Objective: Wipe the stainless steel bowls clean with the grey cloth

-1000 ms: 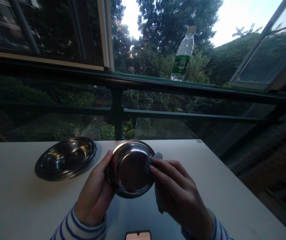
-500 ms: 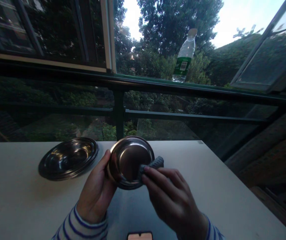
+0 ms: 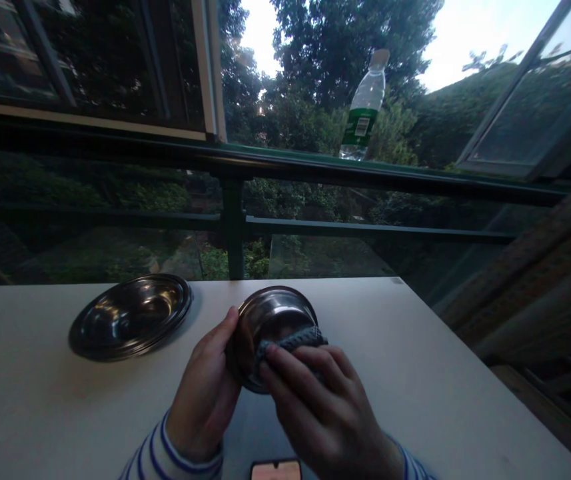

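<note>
A small shiny metal bowl (image 3: 282,305) is held up above the table, its inside turned toward me. My left hand (image 3: 208,390) grips it by the left rim, thumb on the edge and the other fingers behind it, out of sight. Pinched in my right hand (image 3: 322,403) is a grey textured cloth (image 3: 298,339), pressed against the lower part of the bowl's inside. Part of the cloth is covered by my fingers. To the left, a stack of wider metal bowls (image 3: 132,317) rests on the table.
The white table (image 3: 30,400) ends at a dark metal railing (image 3: 285,160) with glass panels. A clear plastic bottle with a green label (image 3: 362,123) stands on the ledge by the open window. At the bottom edge a phone (image 3: 276,470) is partly visible.
My right hand has moved the cloth left and slightly down, further across the bowl's inside. The bowl has shifted a little right and down and tilted; my left hand keeps its grip.
</note>
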### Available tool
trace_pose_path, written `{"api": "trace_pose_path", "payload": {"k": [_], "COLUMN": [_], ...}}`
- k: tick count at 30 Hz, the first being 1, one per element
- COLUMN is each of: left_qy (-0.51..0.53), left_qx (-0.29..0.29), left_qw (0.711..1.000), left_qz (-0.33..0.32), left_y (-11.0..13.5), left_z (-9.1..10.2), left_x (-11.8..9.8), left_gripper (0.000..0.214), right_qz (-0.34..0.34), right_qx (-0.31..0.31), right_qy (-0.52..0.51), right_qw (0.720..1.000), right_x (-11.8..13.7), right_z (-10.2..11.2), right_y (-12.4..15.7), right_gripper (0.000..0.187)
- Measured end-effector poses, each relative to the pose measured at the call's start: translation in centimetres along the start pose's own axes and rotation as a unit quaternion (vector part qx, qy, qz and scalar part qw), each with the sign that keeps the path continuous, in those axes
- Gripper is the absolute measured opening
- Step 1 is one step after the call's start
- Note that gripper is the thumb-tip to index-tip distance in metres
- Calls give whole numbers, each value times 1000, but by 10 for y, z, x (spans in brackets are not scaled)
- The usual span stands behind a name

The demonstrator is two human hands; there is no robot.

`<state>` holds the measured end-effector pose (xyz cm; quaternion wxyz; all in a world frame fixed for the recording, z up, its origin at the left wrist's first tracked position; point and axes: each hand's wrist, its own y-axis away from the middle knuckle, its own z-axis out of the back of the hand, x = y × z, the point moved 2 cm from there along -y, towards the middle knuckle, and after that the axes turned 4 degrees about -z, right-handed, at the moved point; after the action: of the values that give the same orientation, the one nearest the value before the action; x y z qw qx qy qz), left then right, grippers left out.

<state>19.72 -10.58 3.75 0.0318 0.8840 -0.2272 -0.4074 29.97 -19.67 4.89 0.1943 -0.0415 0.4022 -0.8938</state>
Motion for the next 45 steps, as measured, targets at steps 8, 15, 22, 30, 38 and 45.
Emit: {"api": "trace_pose_path", "payload": {"k": [8, 15, 22, 30, 38, 45], "left_qy": [-2, 5, -5, -19, -93, -137], "left_qx": [-32, -32, -2, -33, 17, -3], "left_qw": [999, 999, 1000, 999, 995, 989], "left_qz": [-8, -6, 8, -22, -33, -52], "left_y": [-2, -6, 4, -1, 7, 5], "left_z": [2, 6, -3, 3, -1, 5], "left_x": [3, -1, 7, -1, 10, 15], "left_gripper": [20, 20, 20, 14, 29, 31], "right_qz": [-101, -23, -126, -15, -146, -42], "right_qx": [-21, -11, -24, -8, -13, 16], "right_qy": [11, -37, -58, -73, -124, -85], "right_qw": [995, 999, 990, 997, 981, 995], "right_x": [-23, -6, -39, -3, -42, -16], "right_z": [-2, -5, -4, -12, -11, -12], "right_y": [5, 1, 9, 4, 9, 2], "right_gripper": [34, 27, 37, 28, 34, 30]}}
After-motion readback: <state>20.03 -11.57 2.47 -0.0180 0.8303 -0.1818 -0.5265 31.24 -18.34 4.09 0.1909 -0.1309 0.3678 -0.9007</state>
